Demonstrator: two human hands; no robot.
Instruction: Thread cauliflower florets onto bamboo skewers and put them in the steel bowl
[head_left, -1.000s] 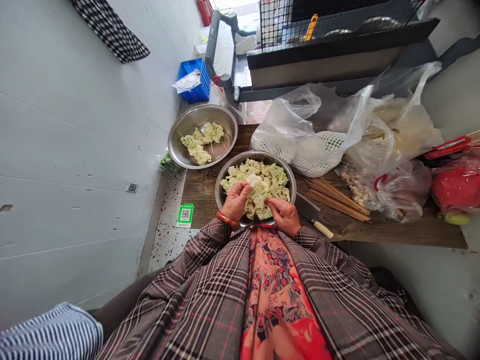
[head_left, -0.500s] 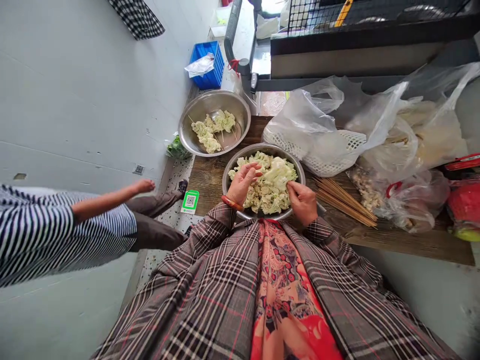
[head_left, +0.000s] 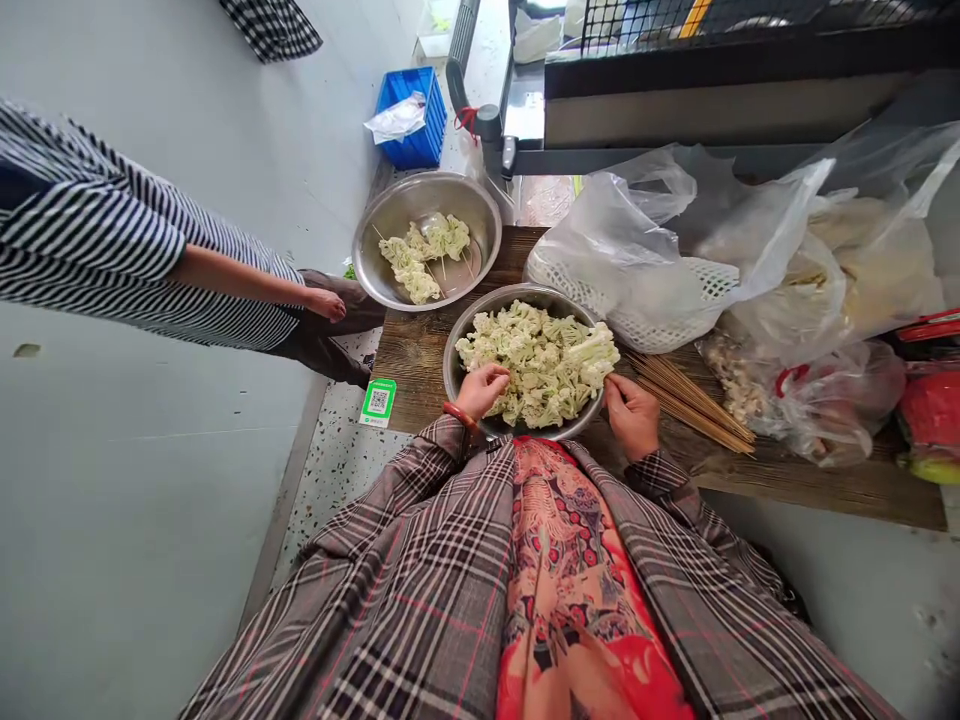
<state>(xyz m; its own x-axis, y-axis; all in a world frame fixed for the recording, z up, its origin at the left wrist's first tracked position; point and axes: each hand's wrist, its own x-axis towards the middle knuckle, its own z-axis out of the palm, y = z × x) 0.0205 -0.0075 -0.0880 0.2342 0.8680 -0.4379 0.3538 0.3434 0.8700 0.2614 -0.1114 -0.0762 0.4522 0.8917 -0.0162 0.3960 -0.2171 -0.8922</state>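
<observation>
A steel bowl (head_left: 452, 372) full of pale cauliflower florets (head_left: 525, 350) stands at the table's front edge. My left hand (head_left: 481, 392), with a reddish bangle at its wrist, is over the bowl's near left part, its fingers curled together beside the florets; whatever they pinch is too small to tell. At the bowl's right rim, my right hand (head_left: 634, 412) is closed at the lower end of a cauliflower piece (head_left: 598, 352), which lies above the other florets. A second steel bowl (head_left: 367, 255), behind and to the left, contains skewered cauliflower (head_left: 420, 255).
Thin wooden skewers (head_left: 694, 405) lie right of the bowl on the wooden table (head_left: 825, 492). Plastic bags and a white basket (head_left: 645, 320) crowd the back right. A person in stripes (head_left: 150, 230) stands left, near a blue crate (head_left: 412, 118).
My right hand has moved right with the cauliflower piece, to the bowl's rim. My left hand has drawn back toward the near left, apart from that piece. The striped person has moved farther forward.
</observation>
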